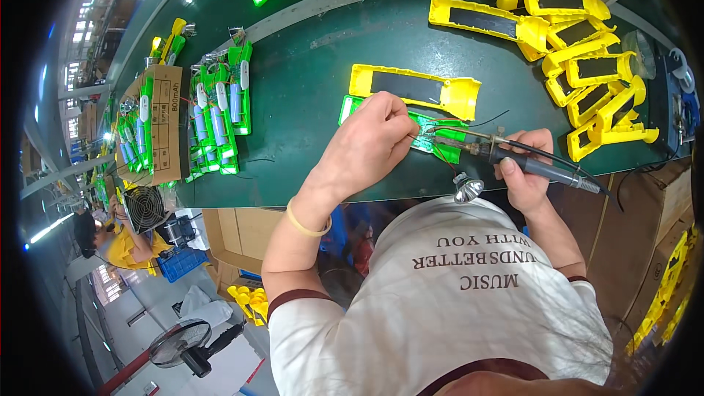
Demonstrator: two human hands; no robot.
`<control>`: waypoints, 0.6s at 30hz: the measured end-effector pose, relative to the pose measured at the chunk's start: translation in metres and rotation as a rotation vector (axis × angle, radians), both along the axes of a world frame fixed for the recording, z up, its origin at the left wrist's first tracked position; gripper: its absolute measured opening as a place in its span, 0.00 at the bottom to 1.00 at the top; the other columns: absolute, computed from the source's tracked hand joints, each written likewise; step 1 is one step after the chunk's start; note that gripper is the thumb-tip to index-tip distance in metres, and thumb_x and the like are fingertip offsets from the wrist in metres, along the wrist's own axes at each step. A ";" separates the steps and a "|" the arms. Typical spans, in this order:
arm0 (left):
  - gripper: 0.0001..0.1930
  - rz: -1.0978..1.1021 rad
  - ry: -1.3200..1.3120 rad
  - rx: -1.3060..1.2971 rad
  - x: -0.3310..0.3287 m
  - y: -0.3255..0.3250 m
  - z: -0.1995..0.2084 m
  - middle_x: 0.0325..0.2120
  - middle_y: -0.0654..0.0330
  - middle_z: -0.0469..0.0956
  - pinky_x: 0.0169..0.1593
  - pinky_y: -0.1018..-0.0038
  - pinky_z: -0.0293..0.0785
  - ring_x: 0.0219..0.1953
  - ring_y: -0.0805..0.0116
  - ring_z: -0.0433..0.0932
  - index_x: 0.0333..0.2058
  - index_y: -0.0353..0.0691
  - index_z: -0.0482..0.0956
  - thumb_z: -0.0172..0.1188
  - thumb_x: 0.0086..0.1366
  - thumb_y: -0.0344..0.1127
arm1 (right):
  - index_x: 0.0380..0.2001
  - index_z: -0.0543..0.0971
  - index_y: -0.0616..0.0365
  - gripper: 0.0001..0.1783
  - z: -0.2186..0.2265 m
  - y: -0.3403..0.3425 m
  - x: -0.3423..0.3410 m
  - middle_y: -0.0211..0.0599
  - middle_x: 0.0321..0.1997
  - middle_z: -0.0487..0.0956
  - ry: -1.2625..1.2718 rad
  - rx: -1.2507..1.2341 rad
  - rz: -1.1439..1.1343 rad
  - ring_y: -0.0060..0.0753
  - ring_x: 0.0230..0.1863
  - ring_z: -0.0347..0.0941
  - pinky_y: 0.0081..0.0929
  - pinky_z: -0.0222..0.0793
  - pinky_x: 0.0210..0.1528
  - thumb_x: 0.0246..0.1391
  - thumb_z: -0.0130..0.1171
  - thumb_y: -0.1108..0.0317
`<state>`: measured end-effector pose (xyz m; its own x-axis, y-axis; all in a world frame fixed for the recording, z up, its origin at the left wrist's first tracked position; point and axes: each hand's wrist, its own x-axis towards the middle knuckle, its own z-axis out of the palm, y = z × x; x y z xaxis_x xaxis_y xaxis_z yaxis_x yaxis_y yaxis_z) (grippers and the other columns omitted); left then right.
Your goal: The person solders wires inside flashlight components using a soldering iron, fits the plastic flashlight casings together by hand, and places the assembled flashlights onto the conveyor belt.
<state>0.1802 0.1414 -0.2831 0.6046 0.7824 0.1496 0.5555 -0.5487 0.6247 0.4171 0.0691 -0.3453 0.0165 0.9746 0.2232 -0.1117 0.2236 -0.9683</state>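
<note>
A green flashlight housing half point(449, 152) lies near the table's front edge, with thin wires coming off it. Over its middle, my left hand point(367, 143) is closed in a pinch; whatever sits between its fingertips is hidden. My right hand point(526, 180) grips a soldering iron point(546, 169) by its dark handle, and the iron's tip points at the wires beside my left fingertips. A thin tube with a black cable runs along the iron. From the housing a red wire leads toward a small silver lamp reflector point(468, 188) at the table edge. Just behind lies a yellow housing half point(463, 95) with a black panel.
Several yellow housing halves point(587, 67) are piled at the right. To the left, green assemblies with batteries point(220, 114) stand beside a cardboard box point(170, 125). The green table point(308, 88) carries a grey strip. A fan point(181, 343) and another person point(128, 242) are lower left.
</note>
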 end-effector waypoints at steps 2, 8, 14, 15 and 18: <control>0.06 -0.003 0.016 -0.016 0.000 0.000 0.001 0.27 0.60 0.68 0.31 0.73 0.69 0.29 0.64 0.71 0.25 0.37 0.75 0.61 0.46 0.23 | 0.33 0.59 0.55 0.18 0.007 0.000 -0.002 0.38 0.29 0.67 0.101 -0.005 -0.011 0.20 0.18 0.61 0.15 0.59 0.18 0.49 0.58 0.66; 0.06 -0.049 0.060 0.003 0.003 0.005 0.007 0.27 0.59 0.68 0.29 0.73 0.69 0.27 0.63 0.71 0.26 0.37 0.75 0.60 0.47 0.23 | 0.34 0.57 0.57 0.17 0.009 -0.001 0.000 0.39 0.29 0.68 0.212 0.011 -0.002 0.20 0.19 0.62 0.18 0.60 0.18 0.50 0.57 0.70; 0.11 0.035 0.006 0.141 0.000 0.002 0.011 0.30 0.57 0.68 0.35 0.68 0.67 0.34 0.58 0.69 0.30 0.38 0.74 0.62 0.45 0.26 | 0.34 0.58 0.57 0.17 0.007 -0.003 0.003 0.39 0.30 0.68 0.172 0.006 -0.012 0.20 0.19 0.62 0.18 0.60 0.18 0.50 0.57 0.69; 0.13 0.101 0.115 0.209 -0.002 0.000 0.018 0.31 0.56 0.68 0.37 0.67 0.66 0.36 0.57 0.68 0.31 0.38 0.74 0.63 0.44 0.26 | 0.34 0.57 0.57 0.17 0.006 -0.003 0.003 0.39 0.30 0.68 0.172 0.011 -0.006 0.20 0.19 0.62 0.18 0.60 0.18 0.50 0.57 0.70; 0.11 0.241 0.367 0.248 -0.018 -0.013 0.036 0.26 0.57 0.69 0.31 0.70 0.67 0.30 0.61 0.70 0.30 0.39 0.74 0.63 0.45 0.27 | 0.34 0.57 0.57 0.17 0.006 -0.004 0.003 0.39 0.29 0.68 0.164 0.018 -0.005 0.20 0.19 0.61 0.17 0.60 0.18 0.50 0.56 0.71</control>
<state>0.1623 0.1285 -0.2474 0.4592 0.8738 0.1601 0.8432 -0.4855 0.2310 0.4199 0.0651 -0.3393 0.0587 0.9702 0.2350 -0.2672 0.2421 -0.9327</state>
